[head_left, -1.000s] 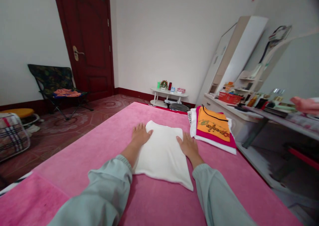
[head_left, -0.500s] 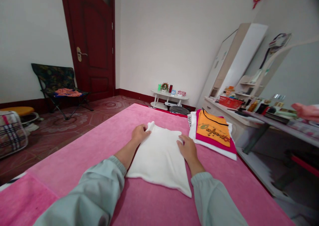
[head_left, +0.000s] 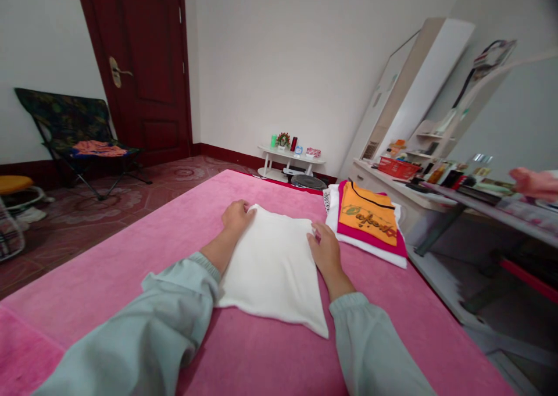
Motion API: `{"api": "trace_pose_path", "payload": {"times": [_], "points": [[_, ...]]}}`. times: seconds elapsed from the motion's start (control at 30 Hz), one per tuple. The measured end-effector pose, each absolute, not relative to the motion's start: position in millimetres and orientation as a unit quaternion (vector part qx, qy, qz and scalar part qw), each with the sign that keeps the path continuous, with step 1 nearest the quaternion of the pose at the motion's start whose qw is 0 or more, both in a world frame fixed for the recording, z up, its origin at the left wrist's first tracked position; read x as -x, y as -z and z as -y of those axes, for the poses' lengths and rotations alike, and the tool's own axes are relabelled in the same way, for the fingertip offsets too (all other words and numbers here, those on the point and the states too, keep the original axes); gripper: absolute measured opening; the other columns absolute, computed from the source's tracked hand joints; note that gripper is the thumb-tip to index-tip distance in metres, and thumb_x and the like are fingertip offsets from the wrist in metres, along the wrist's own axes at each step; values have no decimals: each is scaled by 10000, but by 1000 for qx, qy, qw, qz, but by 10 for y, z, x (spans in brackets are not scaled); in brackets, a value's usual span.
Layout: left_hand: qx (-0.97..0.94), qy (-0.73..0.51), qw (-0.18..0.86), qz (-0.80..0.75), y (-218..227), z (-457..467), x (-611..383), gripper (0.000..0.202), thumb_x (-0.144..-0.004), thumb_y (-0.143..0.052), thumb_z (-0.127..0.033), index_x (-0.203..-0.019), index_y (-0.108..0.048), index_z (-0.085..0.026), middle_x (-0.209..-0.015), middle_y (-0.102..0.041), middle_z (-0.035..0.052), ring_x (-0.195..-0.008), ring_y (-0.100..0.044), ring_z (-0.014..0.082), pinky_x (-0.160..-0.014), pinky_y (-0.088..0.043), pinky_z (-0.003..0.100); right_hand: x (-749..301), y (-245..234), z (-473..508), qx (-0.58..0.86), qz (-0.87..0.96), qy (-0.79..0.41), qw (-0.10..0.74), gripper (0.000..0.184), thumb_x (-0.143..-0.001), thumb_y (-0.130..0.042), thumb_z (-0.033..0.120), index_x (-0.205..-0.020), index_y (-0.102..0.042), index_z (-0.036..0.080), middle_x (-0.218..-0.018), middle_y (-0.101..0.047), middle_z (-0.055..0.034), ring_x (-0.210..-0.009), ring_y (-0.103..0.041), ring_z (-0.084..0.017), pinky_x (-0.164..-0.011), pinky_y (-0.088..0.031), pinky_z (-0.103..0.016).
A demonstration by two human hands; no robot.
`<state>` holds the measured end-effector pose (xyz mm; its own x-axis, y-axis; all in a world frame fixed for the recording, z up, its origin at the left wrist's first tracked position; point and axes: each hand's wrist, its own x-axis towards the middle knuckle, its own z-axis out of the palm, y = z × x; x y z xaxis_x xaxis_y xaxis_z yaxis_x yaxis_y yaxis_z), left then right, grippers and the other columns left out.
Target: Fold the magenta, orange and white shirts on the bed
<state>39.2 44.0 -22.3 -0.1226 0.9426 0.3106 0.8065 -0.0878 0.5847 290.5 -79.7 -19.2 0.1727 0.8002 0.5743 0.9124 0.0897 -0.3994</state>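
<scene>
A folded white garment (head_left: 272, 265) lies on the pink bed cover (head_left: 131, 279) in front of me. My left hand (head_left: 235, 217) has its fingers curled on the garment's far left corner. My right hand (head_left: 325, 250) pinches the garment's far right edge. Both sleeves are pale green. To the right of the garment sits a stack of folded clothes (head_left: 366, 224) with an orange printed piece on top, then a magenta and a white one under it.
A dark red door (head_left: 139, 64) and a folding chair (head_left: 70, 134) stand at the back left. A small white table (head_left: 290, 163) sits by the far wall. A cluttered dresser with a mirror (head_left: 418, 169) lines the right side.
Both hands went from lying flat on the white garment to gripping its far corners. The view has shifted slightly to the right.
</scene>
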Motion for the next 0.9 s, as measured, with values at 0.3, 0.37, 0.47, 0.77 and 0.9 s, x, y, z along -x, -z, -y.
{"api": "trace_pose_path", "payload": {"times": [0.3,0.37,0.47,0.77,0.9], "points": [[-686,-325,109,-642,218,-410,-350,314,-778,-612,-309,-1091,-637,-305,-1012,-701,-8,-951,-632,199,-773,-488,286,-2777,239,800,698,698,-32,156,541,-954,-351,452,-1409,-416,166,-1528,-288,-86,-1421,-216,-233,-1149,-177,-413],[-680,-334,105,-644,202,-387,-351,326,-800,-582,-269,-1122,-624,-286,-1079,-675,10,-970,-628,186,-796,-490,276,-2793,263,795,707,685,-11,178,571,-946,-372,453,-1421,-390,137,-1533,-271,-103,-1420,-220,-229,-1152,-185,-390],[-675,-409,83,-608,138,-355,-383,374,-811,-543,-198,-1176,-601,-260,-1214,-595,36,-1000,-615,163,-843,-486,259,-2830,274,793,708,664,30,238,617,-938,-390,435,-1438,-338,77,-1523,-283,-138,-1415,-237,-202,-1150,-208,-329],[-618,-622,211,-431,-268,-340,-579,276,-777,-538,-145,-1013,-682,-164,-1029,-695,47,-837,-639,151,-806,-529,283,-2885,309,765,714,667,-1,214,480,-944,-406,405,-1329,-521,142,-1460,-408,-124,-1358,-360,-210,-1127,-257,-370],[-579,-679,277,-358,-669,-133,-713,228,-780,-559,-190,-971,-678,-162,-964,-712,50,-851,-666,155,-761,-555,286,-2896,317,759,712,666,-5,220,480,-942,-417,404,-1331,-521,143,-1454,-419,-117,-1356,-363,-196,-1134,-243,-342]]}}
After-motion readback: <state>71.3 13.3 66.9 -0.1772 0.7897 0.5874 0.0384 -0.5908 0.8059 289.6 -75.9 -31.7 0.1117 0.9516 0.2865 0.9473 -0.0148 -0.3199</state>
